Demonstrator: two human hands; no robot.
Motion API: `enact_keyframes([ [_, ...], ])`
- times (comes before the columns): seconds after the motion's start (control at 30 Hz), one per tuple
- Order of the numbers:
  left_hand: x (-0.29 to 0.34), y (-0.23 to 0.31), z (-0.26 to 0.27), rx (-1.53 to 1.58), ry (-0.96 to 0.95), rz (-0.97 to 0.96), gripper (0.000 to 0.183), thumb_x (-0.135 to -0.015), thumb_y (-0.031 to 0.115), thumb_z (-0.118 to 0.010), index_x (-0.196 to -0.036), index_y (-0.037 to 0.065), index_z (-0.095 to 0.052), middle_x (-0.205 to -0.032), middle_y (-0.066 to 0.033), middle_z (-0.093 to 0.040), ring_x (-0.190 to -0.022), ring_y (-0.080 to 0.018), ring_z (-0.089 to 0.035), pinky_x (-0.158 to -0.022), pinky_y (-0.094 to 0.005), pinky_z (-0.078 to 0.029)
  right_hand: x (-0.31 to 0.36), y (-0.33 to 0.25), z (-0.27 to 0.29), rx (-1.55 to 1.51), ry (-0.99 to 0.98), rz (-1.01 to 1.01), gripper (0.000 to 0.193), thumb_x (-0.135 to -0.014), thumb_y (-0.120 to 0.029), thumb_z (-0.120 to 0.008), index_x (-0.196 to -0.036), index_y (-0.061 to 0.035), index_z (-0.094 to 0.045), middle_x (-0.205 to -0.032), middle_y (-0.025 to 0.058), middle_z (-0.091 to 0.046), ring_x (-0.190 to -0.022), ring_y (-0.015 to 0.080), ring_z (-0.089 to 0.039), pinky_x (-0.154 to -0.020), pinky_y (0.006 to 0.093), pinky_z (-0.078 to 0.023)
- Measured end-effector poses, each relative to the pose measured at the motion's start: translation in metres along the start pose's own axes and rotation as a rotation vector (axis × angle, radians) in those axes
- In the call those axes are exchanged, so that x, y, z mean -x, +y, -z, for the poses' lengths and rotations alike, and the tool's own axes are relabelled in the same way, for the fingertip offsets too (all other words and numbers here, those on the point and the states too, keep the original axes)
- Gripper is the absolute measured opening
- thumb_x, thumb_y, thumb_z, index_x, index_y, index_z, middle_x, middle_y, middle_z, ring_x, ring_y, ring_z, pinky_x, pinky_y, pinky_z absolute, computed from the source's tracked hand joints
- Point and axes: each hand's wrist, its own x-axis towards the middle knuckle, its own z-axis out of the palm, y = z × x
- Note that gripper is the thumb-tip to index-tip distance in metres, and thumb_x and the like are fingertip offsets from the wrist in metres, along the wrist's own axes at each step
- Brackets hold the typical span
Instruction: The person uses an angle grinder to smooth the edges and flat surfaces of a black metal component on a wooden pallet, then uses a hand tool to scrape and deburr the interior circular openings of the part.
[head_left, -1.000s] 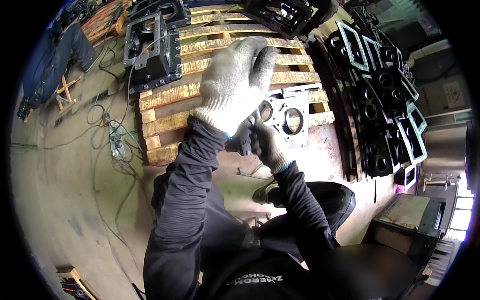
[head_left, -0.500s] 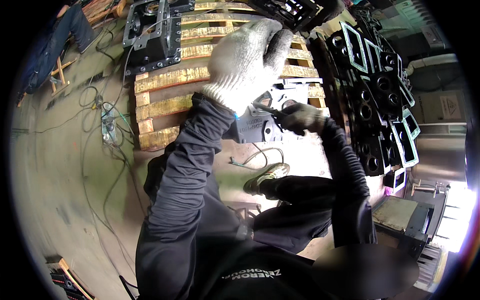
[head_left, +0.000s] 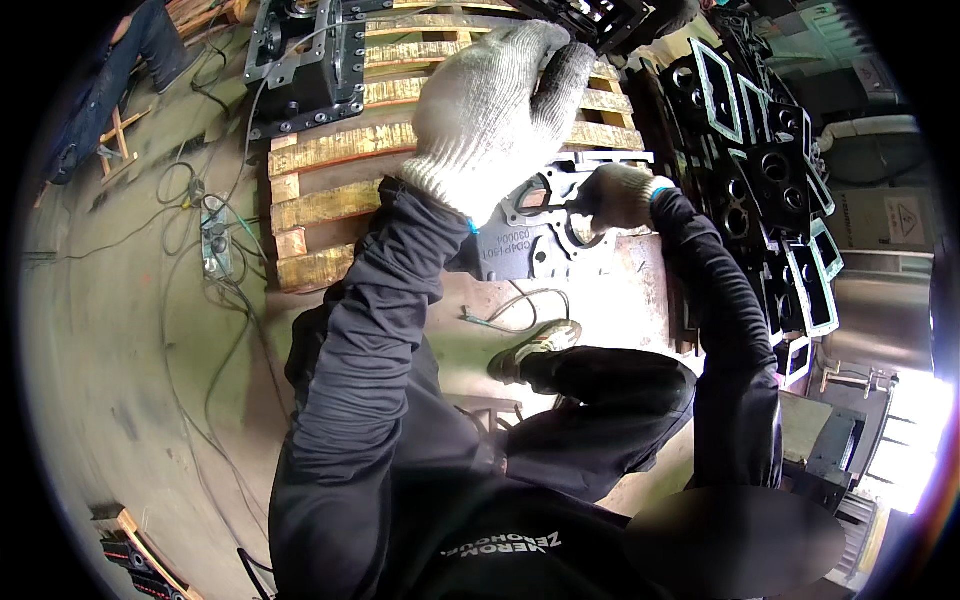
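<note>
A grey metal casting [head_left: 505, 255] with round openings and raised markings lies at the near edge of the wooden pallet. My right hand [head_left: 622, 197], in a soiled knitted glove, is closed around a slim dark hand tool [head_left: 545, 210]. The tool's tip reaches left over one of the casting's openings; its exact kind is hard to make out. My left hand [head_left: 490, 105], in a white knitted glove, is raised over the pallet beyond the casting. Its fingers and thumb are drawn together, and whatever may be between them is hidden.
Slats of the pallet [head_left: 340, 150] run beneath. A black housing [head_left: 305, 90] stands at far left, another dark frame [head_left: 590, 25] at the far edge. Black castings [head_left: 770, 190] are stacked on the right. Cables and a power strip [head_left: 215, 240] lie on the floor; another person's leg [head_left: 160, 45] shows far left.
My right hand has moved slightly up and right across the casting, the dark tool with it, uncovering more of the right-hand opening. My left hand has stayed nearly in place.
</note>
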Motion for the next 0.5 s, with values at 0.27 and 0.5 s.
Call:
enact_keyframes([
  [0.27,-0.009,0.009,0.022,0.05,-0.082,0.074,0.023,-0.098,0.025,-0.059,-0.106,0.005,-0.065,-0.096,-0.0204,-0.069,-0.089,-0.0407,-0.067,-0.074,-0.0453,-0.054,-0.029,-0.054,0.001,0.069,0.027,-0.097,0.048,-0.073,-0.008,-0.065,-0.119,-0.0233,-0.07,-0.092,0.0134,-0.071,-0.084,0.033,-0.07,-0.075,0.0431,-0.059],
  [0.5,-0.013,0.017,0.032,0.011,-0.101,0.175,0.023,-0.097,0.024,-0.058,-0.105,0.004,-0.065,-0.094,-0.0215,-0.069,-0.087,-0.0407,-0.067,-0.073,-0.0451,-0.054,-0.016,-0.051,0.028,0.368,0.217,-0.131,0.016,-0.09,-0.022,-0.064,-0.089,-0.0085,-0.074,-0.081,0.0119,-0.071,-0.078,0.0304,-0.071,-0.069,0.0399,-0.056],
])
